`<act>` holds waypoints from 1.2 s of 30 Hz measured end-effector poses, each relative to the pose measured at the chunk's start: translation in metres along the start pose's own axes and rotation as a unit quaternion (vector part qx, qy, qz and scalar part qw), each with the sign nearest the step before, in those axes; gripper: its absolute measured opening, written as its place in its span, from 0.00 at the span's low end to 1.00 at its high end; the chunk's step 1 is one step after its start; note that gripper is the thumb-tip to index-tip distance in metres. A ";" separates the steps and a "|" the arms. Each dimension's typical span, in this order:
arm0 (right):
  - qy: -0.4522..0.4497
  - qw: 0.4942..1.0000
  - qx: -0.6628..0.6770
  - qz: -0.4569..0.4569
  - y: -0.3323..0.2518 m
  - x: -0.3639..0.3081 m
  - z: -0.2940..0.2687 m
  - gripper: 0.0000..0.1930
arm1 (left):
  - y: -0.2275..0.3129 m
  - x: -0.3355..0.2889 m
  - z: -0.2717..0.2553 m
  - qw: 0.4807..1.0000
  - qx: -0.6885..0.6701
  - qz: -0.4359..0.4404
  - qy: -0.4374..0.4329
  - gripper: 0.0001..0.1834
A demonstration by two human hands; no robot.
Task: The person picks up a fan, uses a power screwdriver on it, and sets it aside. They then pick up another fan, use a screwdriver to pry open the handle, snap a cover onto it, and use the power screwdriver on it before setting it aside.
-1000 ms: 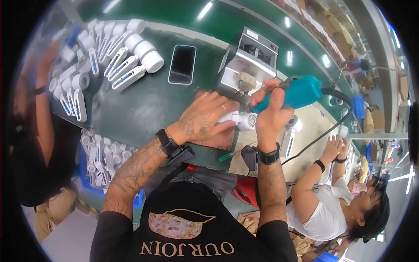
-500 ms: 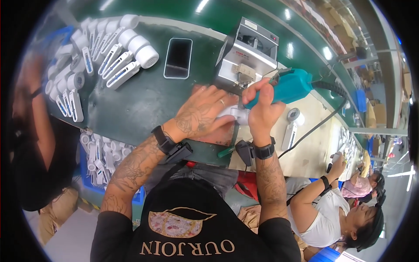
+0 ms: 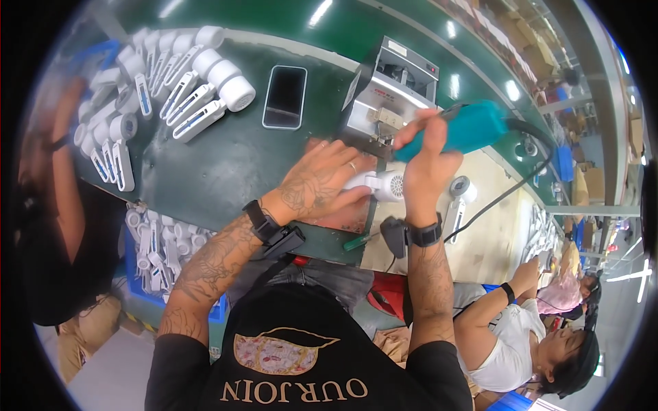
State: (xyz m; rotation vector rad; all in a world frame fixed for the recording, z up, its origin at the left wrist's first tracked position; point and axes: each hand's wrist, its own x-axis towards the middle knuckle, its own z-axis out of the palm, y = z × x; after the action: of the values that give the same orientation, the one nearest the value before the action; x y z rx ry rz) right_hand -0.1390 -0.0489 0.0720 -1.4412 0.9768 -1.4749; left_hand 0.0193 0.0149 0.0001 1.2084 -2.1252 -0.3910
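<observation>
My left hand [image 3: 317, 179] is closed around the handle of a white handheld fan [image 3: 390, 185], holding it down over a reddish mat [image 3: 339, 222]. The fan's round grille head sticks out to the right of my fingers, and most of its handle is hidden under the hand. In my right hand [image 3: 430, 161] is a teal electric screwdriver [image 3: 473, 130] with a black cord, gripped above and to the right of the fan and apart from it. The screwdriver's tip is hard to make out. Just behind sits a grey metal machine [image 3: 373, 103], likely a screw feeder.
Rows of white fans [image 3: 199, 109] stand at the far left, beside a phone [image 3: 284, 97]. Another fan [image 3: 458, 205] lies on the board to the right. A green-handled screwdriver [image 3: 356, 242] lies near the front edge. A blue bin [image 3: 218, 312] holds more fans. Co-workers sit on both sides.
My right hand has lifted the electric screwdriver up and to the right, off the fan. The fan's grille now shows. My left hand keeps its hold.
</observation>
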 end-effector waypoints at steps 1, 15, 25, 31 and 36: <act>0.000 1.000 0.001 -0.002 -0.002 0.006 0.004 0.20 | 0.000 -0.001 0.000 1.000 0.002 0.001 0.001 0.25; -0.011 0.999 0.036 -0.015 0.005 0.002 0.007 0.20 | -0.002 -0.005 0.000 0.999 0.012 0.015 0.038 0.23; -0.022 0.997 0.065 0.022 -0.005 -0.040 -0.020 0.29 | 0.001 -0.002 0.001 0.999 -0.025 -0.012 0.019 0.22; -0.028 0.997 0.066 0.024 -0.006 -0.044 -0.024 0.30 | 0.002 0.002 -0.006 0.998 -0.041 -0.029 -0.035 0.21; -0.035 0.998 0.044 0.030 -0.015 -0.051 -0.034 0.31 | 0.002 -0.001 0.000 1.000 -0.016 -0.013 -0.012 0.24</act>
State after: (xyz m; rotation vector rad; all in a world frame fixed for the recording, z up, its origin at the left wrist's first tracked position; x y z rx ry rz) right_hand -0.1736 0.0035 0.0672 -1.3792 0.8929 -1.3975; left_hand 0.0185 0.0163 0.0009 1.2208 -2.1176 -0.4511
